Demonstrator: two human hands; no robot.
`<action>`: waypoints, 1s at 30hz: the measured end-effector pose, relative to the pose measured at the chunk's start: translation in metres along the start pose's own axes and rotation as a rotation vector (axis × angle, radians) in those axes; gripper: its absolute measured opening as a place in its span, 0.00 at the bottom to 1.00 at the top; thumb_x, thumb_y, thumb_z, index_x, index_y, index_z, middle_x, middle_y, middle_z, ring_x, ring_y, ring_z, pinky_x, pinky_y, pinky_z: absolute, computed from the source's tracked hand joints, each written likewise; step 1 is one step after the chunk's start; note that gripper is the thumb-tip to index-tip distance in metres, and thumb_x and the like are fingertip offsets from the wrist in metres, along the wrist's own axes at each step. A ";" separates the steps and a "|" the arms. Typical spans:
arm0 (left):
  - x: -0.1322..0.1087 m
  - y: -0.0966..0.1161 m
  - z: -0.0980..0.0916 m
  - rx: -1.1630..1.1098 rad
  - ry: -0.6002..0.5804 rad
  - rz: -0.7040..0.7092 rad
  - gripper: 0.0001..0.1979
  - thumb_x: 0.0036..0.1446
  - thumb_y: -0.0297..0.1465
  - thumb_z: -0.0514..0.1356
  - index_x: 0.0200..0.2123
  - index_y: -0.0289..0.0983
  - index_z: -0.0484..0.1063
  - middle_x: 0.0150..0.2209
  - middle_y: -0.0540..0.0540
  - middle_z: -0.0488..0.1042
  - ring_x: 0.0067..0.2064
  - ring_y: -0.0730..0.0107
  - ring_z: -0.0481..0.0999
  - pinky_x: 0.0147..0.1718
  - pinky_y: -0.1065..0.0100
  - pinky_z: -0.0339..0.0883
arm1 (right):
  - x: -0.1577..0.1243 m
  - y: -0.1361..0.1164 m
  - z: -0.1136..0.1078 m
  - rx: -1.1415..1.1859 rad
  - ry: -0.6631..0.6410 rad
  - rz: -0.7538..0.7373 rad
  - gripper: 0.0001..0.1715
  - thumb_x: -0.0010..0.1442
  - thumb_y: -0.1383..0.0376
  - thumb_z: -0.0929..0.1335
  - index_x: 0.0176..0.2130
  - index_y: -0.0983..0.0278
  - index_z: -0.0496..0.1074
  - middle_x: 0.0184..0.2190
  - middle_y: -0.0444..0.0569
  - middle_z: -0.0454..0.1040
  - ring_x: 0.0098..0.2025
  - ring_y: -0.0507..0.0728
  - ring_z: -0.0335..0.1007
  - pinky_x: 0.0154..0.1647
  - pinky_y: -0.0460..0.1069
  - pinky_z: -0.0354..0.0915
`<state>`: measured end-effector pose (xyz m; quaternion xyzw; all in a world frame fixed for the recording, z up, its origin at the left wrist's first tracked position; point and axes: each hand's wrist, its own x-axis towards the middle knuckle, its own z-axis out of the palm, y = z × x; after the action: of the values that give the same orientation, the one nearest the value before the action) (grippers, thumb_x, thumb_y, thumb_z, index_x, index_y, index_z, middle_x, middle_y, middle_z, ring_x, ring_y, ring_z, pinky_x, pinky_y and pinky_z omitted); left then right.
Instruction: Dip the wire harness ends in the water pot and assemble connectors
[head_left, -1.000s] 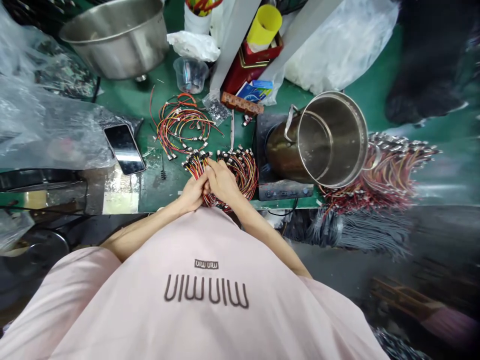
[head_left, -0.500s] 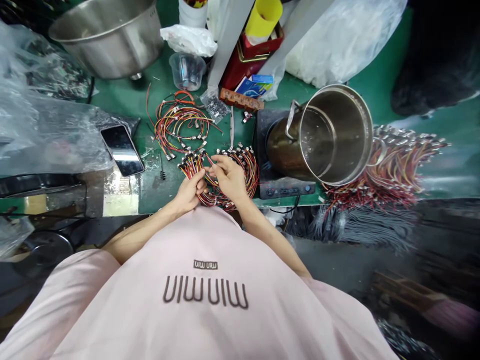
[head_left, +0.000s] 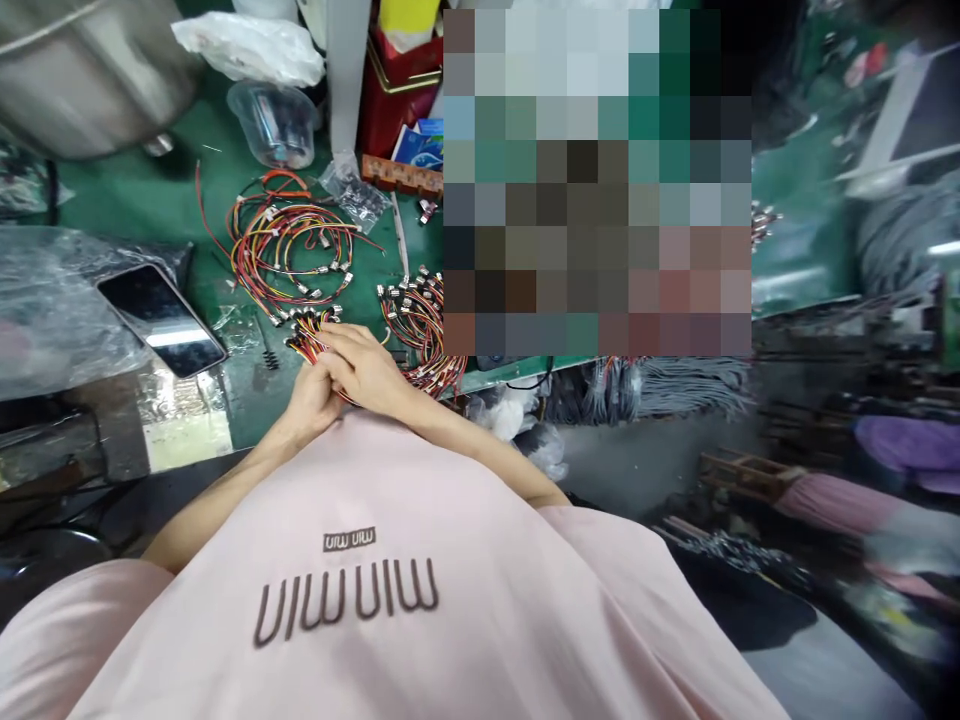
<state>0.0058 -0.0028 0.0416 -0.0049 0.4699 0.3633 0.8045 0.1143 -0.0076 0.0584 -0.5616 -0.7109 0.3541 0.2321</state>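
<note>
My left hand (head_left: 311,397) is closed around a bundle of thin wires (head_left: 306,335) in red, yellow, black and white, their connector ends pointing away from me. Lying over it, my right hand (head_left: 367,367) has its fingers pressed together on the same bundle, and its fingertips are partly hidden. Just right of my hands, a second pile of connector wires (head_left: 424,325) rests on the green bench. Beyond them lies a loose coil of coloured wires (head_left: 292,245).
Left of my hands are a phone (head_left: 161,318) and a small black spring (head_left: 270,357). Behind stand a steel pot (head_left: 90,85), a clear plastic tub (head_left: 274,125) and a red tin (head_left: 397,95). A pixelated block hides the bench at right. Grey cables (head_left: 660,388) hang at the edge.
My view has swung right, so the bench things sit further left. My right hand has gone from pinching a wire beside the bundle to lying over the bundle and my left hand.
</note>
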 end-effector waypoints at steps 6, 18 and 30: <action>-0.016 0.016 0.014 0.094 -0.011 0.108 0.14 0.58 0.40 0.63 0.29 0.35 0.72 0.18 0.57 0.60 0.16 0.85 0.56 0.23 0.77 0.63 | -0.023 0.073 -0.064 0.055 0.276 0.266 0.15 0.66 0.62 0.63 0.46 0.61 0.77 0.45 0.49 0.78 0.48 0.57 0.72 0.53 0.53 0.65; -0.024 0.029 0.016 0.018 0.032 0.199 0.17 0.57 0.40 0.64 0.24 0.35 0.68 0.29 0.49 0.76 0.36 0.71 0.78 0.39 0.69 0.73 | -0.042 0.123 -0.090 -0.408 0.180 0.507 0.11 0.61 0.65 0.66 0.43 0.66 0.75 0.39 0.55 0.73 0.42 0.61 0.69 0.45 0.53 0.63; -0.030 0.026 0.014 0.036 -0.090 0.108 0.18 0.63 0.41 0.57 0.25 0.36 0.65 0.16 0.58 0.57 0.18 0.82 0.58 0.32 0.73 0.70 | -0.017 0.137 -0.057 -0.559 0.064 0.427 0.10 0.63 0.63 0.67 0.39 0.67 0.75 0.43 0.59 0.73 0.48 0.63 0.65 0.49 0.55 0.61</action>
<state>-0.0075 0.0036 0.0810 0.0512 0.4393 0.3977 0.8039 0.2472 0.0056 -0.0085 -0.7503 -0.6392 0.1685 0.0123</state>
